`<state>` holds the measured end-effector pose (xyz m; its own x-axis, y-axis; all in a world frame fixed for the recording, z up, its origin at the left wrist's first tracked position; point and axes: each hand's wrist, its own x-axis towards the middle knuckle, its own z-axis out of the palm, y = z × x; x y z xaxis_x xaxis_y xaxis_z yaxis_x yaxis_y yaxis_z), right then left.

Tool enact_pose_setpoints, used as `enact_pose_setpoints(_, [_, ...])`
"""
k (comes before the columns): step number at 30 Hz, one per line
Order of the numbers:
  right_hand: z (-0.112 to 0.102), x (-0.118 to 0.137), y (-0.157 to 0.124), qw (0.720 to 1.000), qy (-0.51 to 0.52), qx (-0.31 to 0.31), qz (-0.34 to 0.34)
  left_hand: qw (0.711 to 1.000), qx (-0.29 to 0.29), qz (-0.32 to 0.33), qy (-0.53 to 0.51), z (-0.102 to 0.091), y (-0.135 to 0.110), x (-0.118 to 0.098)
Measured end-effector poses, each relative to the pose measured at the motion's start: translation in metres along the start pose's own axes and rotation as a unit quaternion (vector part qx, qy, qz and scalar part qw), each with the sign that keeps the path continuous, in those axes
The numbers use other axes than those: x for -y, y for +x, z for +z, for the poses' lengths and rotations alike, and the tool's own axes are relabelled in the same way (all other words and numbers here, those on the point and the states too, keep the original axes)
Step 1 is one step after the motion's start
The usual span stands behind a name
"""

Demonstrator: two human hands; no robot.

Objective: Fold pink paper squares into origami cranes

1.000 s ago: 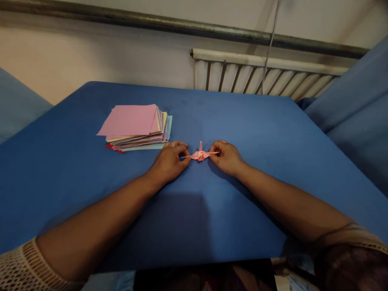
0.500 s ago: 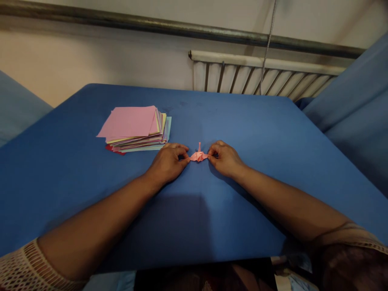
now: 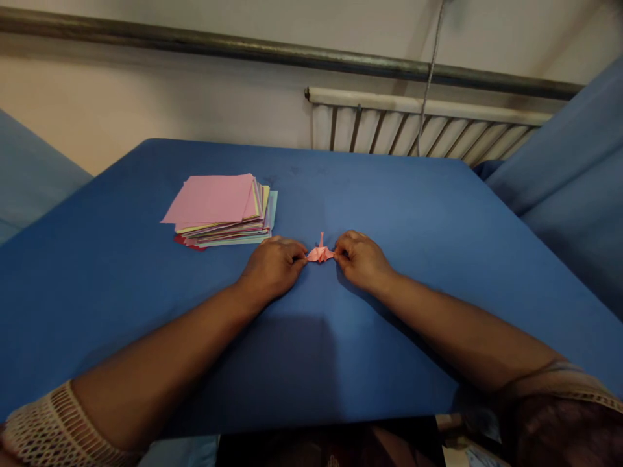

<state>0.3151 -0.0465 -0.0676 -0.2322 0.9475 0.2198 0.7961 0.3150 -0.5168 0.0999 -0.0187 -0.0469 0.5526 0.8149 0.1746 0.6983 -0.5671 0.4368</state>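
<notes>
A small folded pink paper figure (image 3: 320,252) rests on the blue table (image 3: 413,220), with one point sticking up. My left hand (image 3: 273,266) pinches its left end and my right hand (image 3: 361,259) pinches its right end. Both hands lie on the table with fingers curled in, close on either side of the figure. The pinched tips of the paper are hidden by my fingers.
A stack of coloured paper squares (image 3: 221,209), pink sheet on top, lies just behind and left of my left hand. A white radiator (image 3: 418,130) and a metal pipe run along the wall behind the table. Blue padded surfaces flank both sides.
My hands have drawn closer together, and the pink paper figure between them looks shorter, its long side points now covered by my fingers.
</notes>
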Motion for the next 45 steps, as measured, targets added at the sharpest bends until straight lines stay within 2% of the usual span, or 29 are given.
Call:
enact_pose_setpoints(4, [-0.004, 0.006, -0.002, 0.999, -0.048, 0.011, -0.015, 0.998, 0.018, 0.025, 0.048, -0.001, -0.001, -0.003])
enact_pose_setpoints(9, [-0.005, 0.007, -0.002, 0.998, -0.061, 0.019, -0.016, 0.997, 0.021, 0.039, 0.060, 0.001, -0.002, 0.001])
enact_pose_setpoints(25, [-0.002, 0.005, -0.001, 0.996, -0.088, 0.003, -0.027, 0.998, 0.013, 0.029, 0.058, -0.002, -0.001, -0.004])
enact_pose_setpoints(28, [0.001, 0.002, 0.000, 0.999, -0.039, -0.015, -0.017, 0.999, 0.000, 0.013, 0.032, -0.001, 0.000, -0.002])
enact_pose_setpoints(32, [0.003, 0.001, -0.001, 0.994, 0.088, -0.057, 0.016, 0.997, -0.041, -0.049, -0.054, 0.001, 0.000, -0.001])
enact_pose_setpoints(38, [0.001, 0.004, 0.000, 0.949, 0.284, -0.127, 0.045, 0.981, -0.076, -0.115, -0.139, 0.005, 0.002, -0.001])
enact_pose_setpoints(42, [0.002, 0.001, 0.003, 0.922, 0.352, -0.150, 0.056, 0.973, -0.079, -0.131, -0.175, 0.004, 0.005, -0.001])
enact_pose_setpoints(45, [0.006, -0.004, 0.005, 0.912, 0.374, -0.154, 0.069, 0.969, -0.071, -0.140, -0.193, 0.002, 0.004, -0.003])
